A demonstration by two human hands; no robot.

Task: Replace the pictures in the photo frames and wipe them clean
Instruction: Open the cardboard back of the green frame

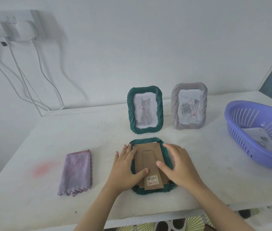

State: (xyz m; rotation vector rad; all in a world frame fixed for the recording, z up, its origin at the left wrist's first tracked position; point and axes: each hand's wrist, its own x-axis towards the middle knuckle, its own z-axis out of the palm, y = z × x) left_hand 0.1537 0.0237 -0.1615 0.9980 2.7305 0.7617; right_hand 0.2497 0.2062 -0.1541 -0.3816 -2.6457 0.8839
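Hands flat on the face-down green frame (150,189)
Left hand (127,167) and right hand (178,167), fingers spread and clasping nothing, press its cardboard backing (148,157), likely to steady it

Matt cardboard backing (148,161), ridged green frame (166,157), plastic basket (241,130).

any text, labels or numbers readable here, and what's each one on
Nothing can be read in full.
Barcode sticker on the cardboard back of the face-down green frame: digits too small; red print below is blurred.
Handwriting atop the rose picture in the grey frame: perhaps "Ro...", too faint.
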